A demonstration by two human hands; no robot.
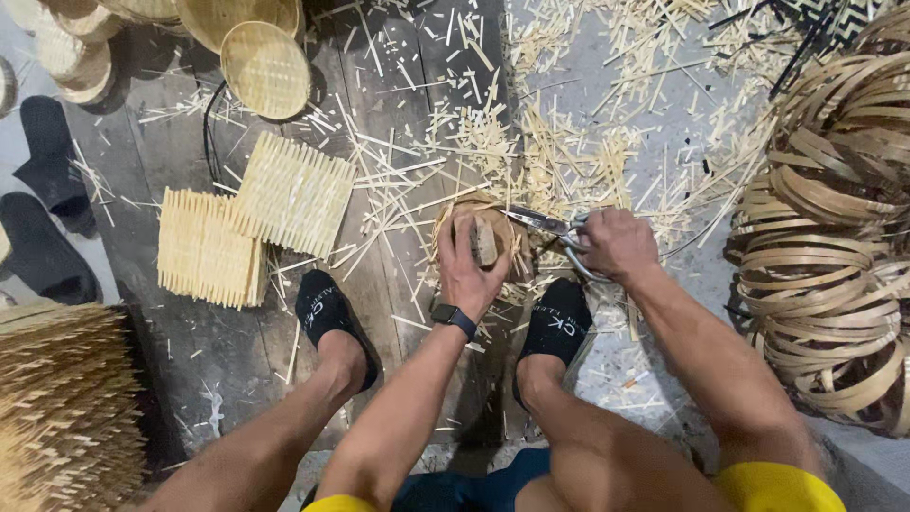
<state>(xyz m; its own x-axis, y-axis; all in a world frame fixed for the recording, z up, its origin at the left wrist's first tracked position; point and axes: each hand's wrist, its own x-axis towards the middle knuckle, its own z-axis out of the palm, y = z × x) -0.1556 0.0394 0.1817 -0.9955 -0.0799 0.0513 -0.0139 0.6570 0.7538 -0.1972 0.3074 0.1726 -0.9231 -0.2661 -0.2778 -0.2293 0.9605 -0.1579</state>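
My left hand (pixel 469 264) presses a small round woven bamboo basket (pixel 453 210) against a block on the floor, fingers curled over its rim. My right hand (pixel 618 245) grips metal scissors (pixel 542 224), whose blades point left and touch the basket's right edge. A dark watch sits on my left wrist. Both my feet in black socks rest on the floor just below the basket.
Two square woven bamboo mats (pixel 294 192) lie at the left. Finished round baskets (pixel 265 68) stand at the top left. Coiled bamboo hoops (pixel 834 237) pile up at the right. Bamboo offcuts (pixel 569 123) litter the floor. A bundle of thin sticks (pixel 62 408) lies bottom left.
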